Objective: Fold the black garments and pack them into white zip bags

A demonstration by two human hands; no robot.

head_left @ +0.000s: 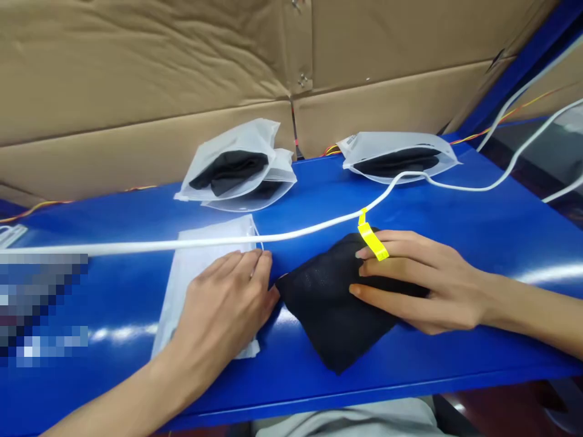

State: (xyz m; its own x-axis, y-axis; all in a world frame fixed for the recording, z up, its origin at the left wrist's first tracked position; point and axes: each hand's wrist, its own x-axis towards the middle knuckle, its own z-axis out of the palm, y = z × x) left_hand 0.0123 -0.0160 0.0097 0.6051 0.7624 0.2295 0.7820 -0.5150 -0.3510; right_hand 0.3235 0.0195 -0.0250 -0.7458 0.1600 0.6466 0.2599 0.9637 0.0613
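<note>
A folded black cloth lies on the blue table, turned so one corner points toward me. My right hand rests on its right part, fingers stretched out and slightly spread. At the cloth's left corner is my left hand, fingers bent and close together, the thumb side meeting that corner; the fingertips are mostly hidden. Beneath my left hand lies a flat whitish plastic bag, partly covered by the hand. A yellow tag hangs from a white cable down over the fingers of my right hand.
The white cable crosses above the table from left to right. Behind it stand frosted bags with black cloth inside, and another such bag to the right. Brown padded panels line the back. A blurred-out object is at the left.
</note>
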